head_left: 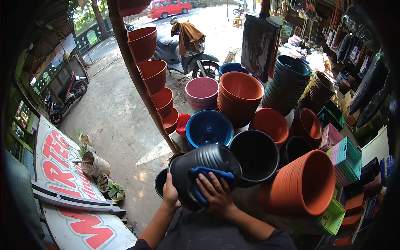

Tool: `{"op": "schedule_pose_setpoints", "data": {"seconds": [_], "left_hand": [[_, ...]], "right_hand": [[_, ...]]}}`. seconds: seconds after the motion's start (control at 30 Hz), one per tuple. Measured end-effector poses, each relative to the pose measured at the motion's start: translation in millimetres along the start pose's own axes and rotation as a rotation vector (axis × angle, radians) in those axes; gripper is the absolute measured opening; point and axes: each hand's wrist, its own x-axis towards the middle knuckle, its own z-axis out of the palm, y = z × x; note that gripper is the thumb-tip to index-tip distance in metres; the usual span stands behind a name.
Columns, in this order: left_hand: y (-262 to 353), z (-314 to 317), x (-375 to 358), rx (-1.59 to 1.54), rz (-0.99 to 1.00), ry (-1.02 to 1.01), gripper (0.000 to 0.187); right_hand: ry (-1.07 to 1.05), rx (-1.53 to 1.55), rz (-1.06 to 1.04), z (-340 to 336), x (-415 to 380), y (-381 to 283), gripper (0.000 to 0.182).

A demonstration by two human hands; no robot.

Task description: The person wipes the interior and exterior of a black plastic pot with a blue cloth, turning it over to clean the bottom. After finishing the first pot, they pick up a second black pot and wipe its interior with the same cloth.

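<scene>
A black ribbed plastic pot (189, 164) lies tilted on its side in front of my body. My left hand (170, 192) grips its left end, thumb pointing up along the base. On the near side of the pot, my right hand (215, 192) presses a blue cloth (227, 175) against the wall, its fingers resting over the fabric. Another black pot (254, 156) stands just beyond on the right, and a blue pot (209, 128) is behind. Part of a dark pot (160, 183) shows at the left, partly hidden by the held one.
A stack of orange pots (291, 187) leans at the right, near green baskets (334, 214). Hanging red planters (154, 77) line a slanted post (134, 75). Farther off are a parked scooter (185, 56) and a red van (168, 8). A lettered sign (66, 166) lies left.
</scene>
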Motion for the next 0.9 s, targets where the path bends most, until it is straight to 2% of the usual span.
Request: {"op": "schedule_pose_setpoints", "data": {"seconds": [0.03, 0.1, 0.13, 0.17, 0.23, 0.27, 0.3, 0.33, 0.37, 0.43, 0.47, 0.53, 0.57, 0.63, 0.67, 0.7, 0.77, 0.83, 0.9], "left_hand": [[2, -5, 3, -0.077, -0.056, -0.037, 0.063], [6, -16, 11, -0.225, -0.170, -0.114, 0.071], [6, -19, 14, -0.215, -0.154, -0.146, 0.073], [6, -23, 16, -0.211, -0.157, -0.150, 0.073], [12, -25, 18, -0.240, -0.191, -0.173, 0.073], [12, -31, 20, -0.230, -0.188, -0.221, 0.074], [15, -28, 19, -0.225, -0.193, -0.228, 0.074], [19, -24, 15, -0.226, -0.222, -0.242, 0.073], [22, -21, 12, -0.228, -0.251, -0.253, 0.072], [21, -20, 6, -0.137, -0.236, -0.210, 0.070], [21, -20, 4, -0.052, -0.215, -0.167, 0.067], [24, -15, 1, 0.048, -0.201, -0.173, 0.064], [25, -13, -1, 0.150, -0.187, -0.179, 0.062], [27, -2, -3, 0.191, -0.166, -0.193, 0.060], [27, 1, -4, 0.233, -0.139, -0.207, 0.059], [25, 1, -4, 0.237, -0.141, -0.205, 0.059], [21, -1, -1, 0.310, -0.090, -0.202, 0.058], [18, -1, 2, 0.273, -0.075, -0.167, 0.058], [18, 1, 3, 0.235, -0.058, -0.134, 0.058]], "right_hand": [[0.001, 0.001, -0.003, 15, -15, 0, 0.065], [0.289, 0.098, 0.187, 44, -40, 9, 0.064], [0.363, 0.232, 0.243, 48, -45, 17, 0.067], [0.366, 0.230, 0.247, 56, -47, 22, 0.067], [0.655, 0.560, 0.448, 54, -38, 35, 0.063], [0.661, 0.553, 0.453, 51, -35, 43, 0.063], [0.691, 1.207, 0.750, 45, -33, 53, 0.058], [0.665, 1.876, 1.026, 39, -31, 66, 0.054], [0.675, 1.874, 1.028, 34, -34, 89, 0.054], [0.124, 2.258, 1.136, 25, -40, 139, 0.049], [0.128, 2.260, 1.138, 19, -34, 149, 0.049], [-0.053, 2.202, 1.172, -2, -19, 163, 0.046], [-0.052, 2.202, 1.182, -15, -11, 165, 0.046], [-0.302, 1.893, 1.226, -45, 10, 168, 0.045], [-0.435, 1.754, 1.125, -45, 14, 174, 0.050], [-0.435, 1.759, 1.127, -48, 19, 171, 0.050], [-0.510, 1.467, 0.531, -56, 33, 150, 0.058], [-0.375, 0.810, -0.042, -56, 34, 131, 0.062], [-0.386, 0.606, -0.123, -64, 25, 97, 0.060]]}}
